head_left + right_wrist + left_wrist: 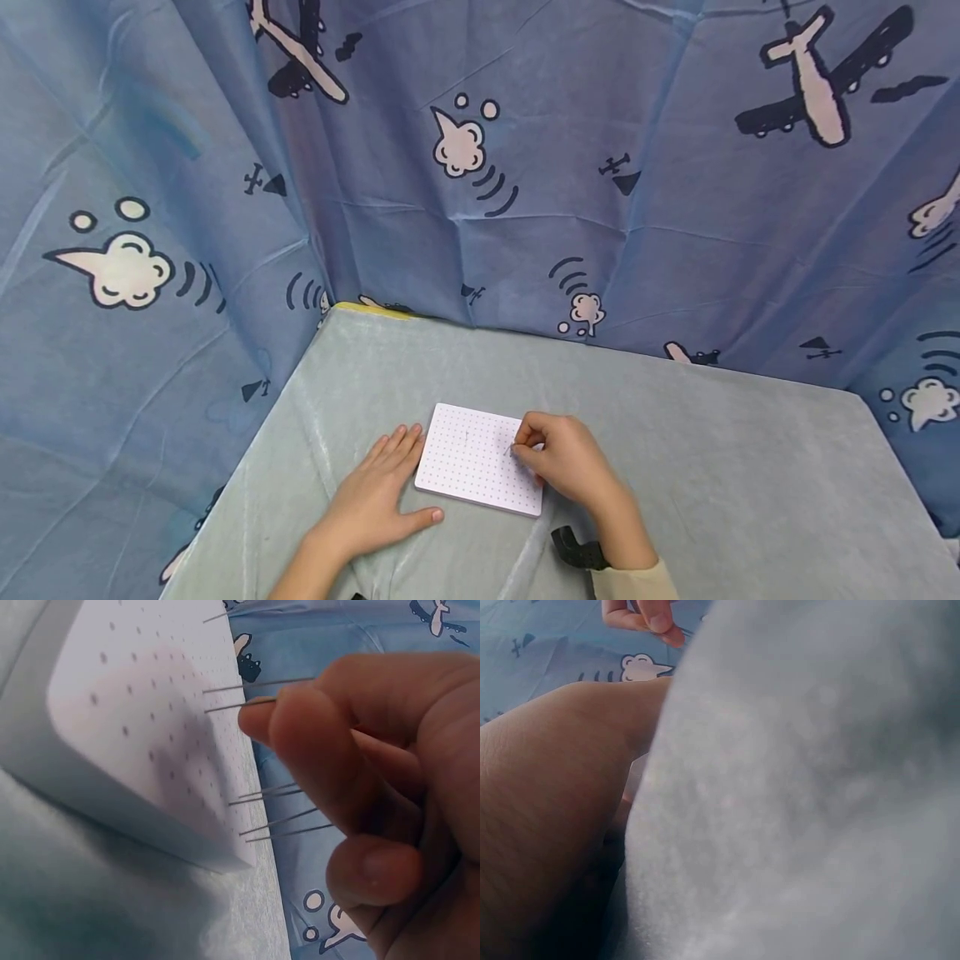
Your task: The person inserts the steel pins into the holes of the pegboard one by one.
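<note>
A white rectangular board (465, 467) with a grid of small dark holes lies flat on the table. My right hand (566, 458) is over its right side, thumb and index finger pinching a thin metal pin (240, 706) whose tip meets the board. Beside it another pin (259, 685) runs up to the fingers; whether it is also held I cannot tell. Several more thin pins (262, 798) stand in the board near its edge in the right wrist view. My left hand (375, 500) rests palm down left of the board, fingers straight, fingertips close to its left edge.
Pale grey-green cloth covers the table (750, 483). A blue curtain (525, 250) printed with planes and clouds hangs behind and at the sides. A black band (577, 552) is at my right wrist. A yellow strip (375, 311) shows at the table's far left corner.
</note>
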`<state>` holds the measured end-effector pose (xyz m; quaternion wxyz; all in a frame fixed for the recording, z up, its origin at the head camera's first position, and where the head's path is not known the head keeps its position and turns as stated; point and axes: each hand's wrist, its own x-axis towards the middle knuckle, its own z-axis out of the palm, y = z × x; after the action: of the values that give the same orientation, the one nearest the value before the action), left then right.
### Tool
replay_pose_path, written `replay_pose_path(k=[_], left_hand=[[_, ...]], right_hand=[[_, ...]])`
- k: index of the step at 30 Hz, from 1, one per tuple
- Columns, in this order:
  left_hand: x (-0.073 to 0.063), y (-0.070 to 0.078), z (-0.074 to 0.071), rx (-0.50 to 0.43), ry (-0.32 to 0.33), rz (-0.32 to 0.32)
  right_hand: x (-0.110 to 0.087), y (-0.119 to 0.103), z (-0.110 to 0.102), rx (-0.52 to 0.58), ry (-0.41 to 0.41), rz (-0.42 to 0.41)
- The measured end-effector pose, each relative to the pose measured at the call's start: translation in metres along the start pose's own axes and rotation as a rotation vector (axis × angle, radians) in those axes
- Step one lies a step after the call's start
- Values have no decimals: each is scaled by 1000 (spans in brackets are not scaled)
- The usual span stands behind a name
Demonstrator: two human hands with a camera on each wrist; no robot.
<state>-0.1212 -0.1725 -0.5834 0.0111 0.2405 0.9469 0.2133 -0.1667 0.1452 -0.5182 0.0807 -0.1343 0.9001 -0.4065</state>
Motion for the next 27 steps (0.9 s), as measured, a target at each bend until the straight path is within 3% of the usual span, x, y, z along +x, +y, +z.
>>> replay_pose_path(k=[9, 16, 23, 27], left_hand=[[0, -1, -5, -2, -39, -15], [-2, -2, -3, -2, -23, -10], [0, 2, 2, -22, -36, -28], [1, 4, 3, -21, -51, -41]], right_hand=[[-1, -1, 4, -14, 29, -15], [-1, -1, 6, -15, 28, -19], [-2, -3, -2, -126, 36, -6], [-5, -3, -11, -103, 4, 18]])
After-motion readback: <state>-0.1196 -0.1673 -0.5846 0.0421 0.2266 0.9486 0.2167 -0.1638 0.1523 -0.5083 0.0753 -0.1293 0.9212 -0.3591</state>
